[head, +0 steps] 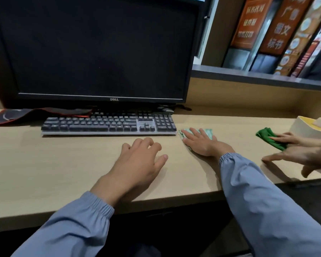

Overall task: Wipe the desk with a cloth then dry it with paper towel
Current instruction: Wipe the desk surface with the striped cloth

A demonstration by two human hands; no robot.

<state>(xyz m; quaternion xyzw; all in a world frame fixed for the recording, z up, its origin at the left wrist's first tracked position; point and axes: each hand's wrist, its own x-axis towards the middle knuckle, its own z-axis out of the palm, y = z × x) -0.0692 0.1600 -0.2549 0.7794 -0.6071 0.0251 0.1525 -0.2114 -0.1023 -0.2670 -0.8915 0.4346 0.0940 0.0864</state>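
Cloth [209,132] lies under your right hand [200,144], fingers [194,134] flat and spread; left hand [141,158] rests empty, fingers loosely curled. Press evenly, overlap strokes across surface [63,164], skirt keyboard [107,125].

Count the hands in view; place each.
4. The left hand on the desk below the keyboard; right hand flat on a pale green cloth; another person's far hand on a dark green cloth, near hand touching the desk.

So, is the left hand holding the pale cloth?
No, the left hand rests on the bare desk, while the right hand presses the pale cloth flat.
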